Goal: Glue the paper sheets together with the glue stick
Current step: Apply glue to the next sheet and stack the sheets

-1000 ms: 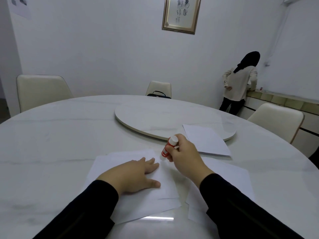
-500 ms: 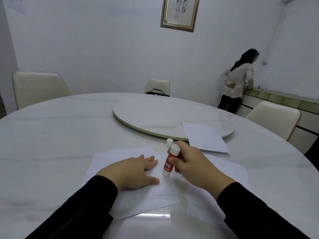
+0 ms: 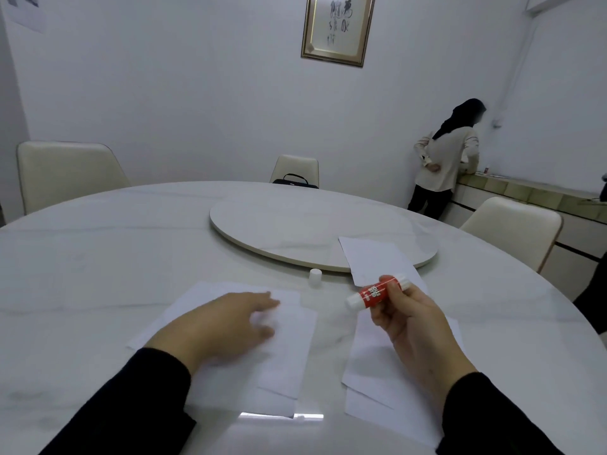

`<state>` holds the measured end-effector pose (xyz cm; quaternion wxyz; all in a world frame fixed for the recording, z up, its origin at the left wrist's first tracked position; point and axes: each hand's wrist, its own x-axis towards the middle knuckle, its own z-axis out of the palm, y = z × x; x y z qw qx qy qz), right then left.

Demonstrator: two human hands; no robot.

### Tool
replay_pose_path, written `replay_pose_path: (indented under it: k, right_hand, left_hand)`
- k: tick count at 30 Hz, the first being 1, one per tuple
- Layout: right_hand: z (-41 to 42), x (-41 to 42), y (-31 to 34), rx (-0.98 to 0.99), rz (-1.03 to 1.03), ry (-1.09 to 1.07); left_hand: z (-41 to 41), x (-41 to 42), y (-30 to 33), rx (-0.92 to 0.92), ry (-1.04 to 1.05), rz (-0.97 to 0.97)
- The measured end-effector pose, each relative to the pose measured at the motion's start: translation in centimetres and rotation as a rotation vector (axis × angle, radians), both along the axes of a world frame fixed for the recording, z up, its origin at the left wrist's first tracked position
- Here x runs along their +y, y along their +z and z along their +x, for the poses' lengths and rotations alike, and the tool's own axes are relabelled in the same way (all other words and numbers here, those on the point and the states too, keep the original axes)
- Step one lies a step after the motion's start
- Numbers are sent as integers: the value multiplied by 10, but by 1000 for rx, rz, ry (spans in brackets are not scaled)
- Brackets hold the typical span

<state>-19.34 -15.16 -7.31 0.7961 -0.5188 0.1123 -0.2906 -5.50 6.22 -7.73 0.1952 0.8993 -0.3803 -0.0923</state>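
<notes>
White marble-look stone is forming the big round table (image 3: 98, 257), which is filling the lower two thirds of the frame, with a round turntable (image 3: 295, 231) sitting at its middle. Plain white walls are closing the room behind it, and a framed calligraphy picture (image 3: 336, 27) is hanging at the top centre. Cream chairs are standing around the table: one (image 3: 65, 172) at the left edge, one (image 3: 295, 167) at the far side with a black bag (image 3: 295, 181) lying on its seat, and one (image 3: 515, 228) at the right. At the upper right a person (image 3: 446, 159) is standing with their back turned beside a low ledge (image 3: 525, 188).

Near the bottom centre the left hand (image 3: 223, 323) is lying flat on a stack of paper sheets (image 3: 282, 349), fingers blurred but stretched out. Just right of it the right hand (image 3: 407, 320) is hovering over a second stack (image 3: 377, 362), its fingers curling round the red glue stick (image 3: 377, 292), which is lying tilted, off the table. A small white cap (image 3: 315, 276) is standing upright on the table between the stacks and the turntable. One more sheet (image 3: 371, 257) is lying half on the turntable's rim.
</notes>
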Motion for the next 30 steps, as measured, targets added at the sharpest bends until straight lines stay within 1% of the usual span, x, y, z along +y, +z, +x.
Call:
replay_pose_path:
  k: [1, 2, 3, 4, 6, 7, 8, 10, 11, 14, 15, 18, 22, 24, 26, 28, 30]
  right_hand:
    - [1, -1, 0, -7, 17, -15]
    - [1, -1, 0, -9, 22, -21]
    - [2, -1, -1, -10, 20, -20]
    - [2, 0, -1, -9, 13, -13]
    - [2, 0, -2, -9, -4, 9]
    - [2, 1, -3, -10, -12, 21]
    - [2, 1, -3, -13, -20, 33]
    - [1, 4, -3, -20, -43, 52]
    - [1, 6, -3, -18, -64, 49]
    - [2, 13, -3, 50, -233, -10]
    - [4, 16, -1, 79, -307, -34]
    - [19, 27, 10, 130, -481, -97]
    - [55, 50, 22, 157, -610, -41]
    - [76, 60, 23, 199, -687, -10]
    - [94, 66, 22, 244, -750, 4]
    - [107, 68, 19, 255, -777, -12]
    - [116, 67, 16, 253, -803, -45]
  left_hand:
    - [-4, -2, -1, -87, 111, 14]
    - [-9, -4, -2, -145, 165, 99]
    - [-12, -7, -4, -164, 153, 197]
    - [-12, -8, -6, -135, 84, 273]
    - [-7, 2, 0, -7, -71, 310]
    - [-1, 9, 4, 48, -119, 271]
    - [2, 13, 7, 87, -127, 189]
    - [4, 14, 1, 108, -33, -21]
    - [0, 11, -3, 85, 10, -48]
    - [-6, 0, -21, -74, 16, 168]
    - [-5, -1, -25, -102, 16, 196]
    - [-3, 0, -28, -146, 66, 221]
    - [-6, -3, -30, -169, 99, 237]
    - [-4, 0, -27, -136, 71, 221]
    - [1, 8, -21, -56, 29, 178]
    - [4, 13, -18, -8, 33, 48]
    - [4, 12, -19, -92, 79, -97]
